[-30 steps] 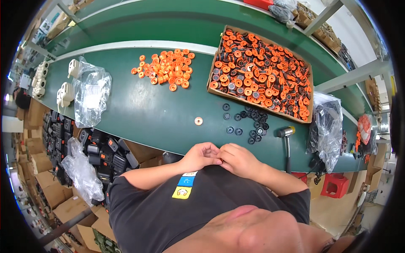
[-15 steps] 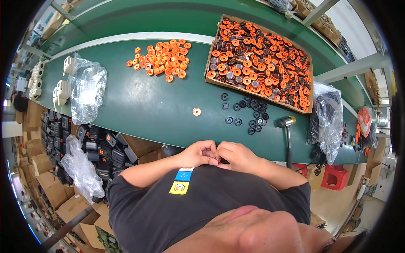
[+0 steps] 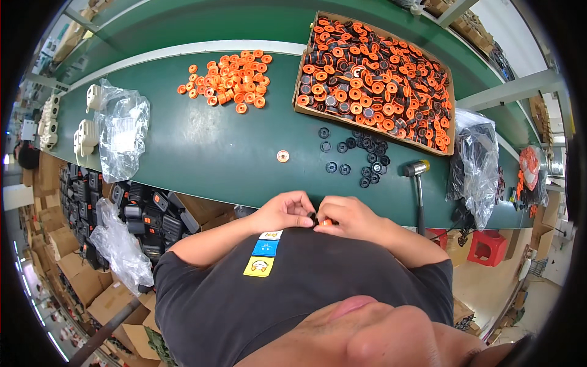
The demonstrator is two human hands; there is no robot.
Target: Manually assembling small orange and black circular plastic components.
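Observation:
Close to my chest, at the table's near edge, my left hand (image 3: 284, 211) pinches a small black disc (image 3: 313, 216), seen edge-on between fingertips and thumb. Right beside it my right hand (image 3: 347, 215) is closed on a small orange piece (image 3: 326, 222), mostly covered by the fingers. The two pieces are near each other; whether they touch I cannot tell. A single orange ring-like disc (image 3: 282, 156) lies on the green table beyond my left hand. Loose black round caps (image 3: 365, 144) are scattered ahead of my right hand.
A cardboard tray (image 3: 298, 101) full of orange-and-black parts stands at the back right. Orange pieces (image 3: 235, 79) are heaped back left. A hammer (image 3: 419, 189) lies right, beside plastic bags (image 3: 480, 162). White parts (image 3: 85, 137) and a clear bag (image 3: 122, 131) sit left.
My hands have drawn slightly apart and tilted, so the black disc and the orange piece now show between them. The things on the table have stayed in place.

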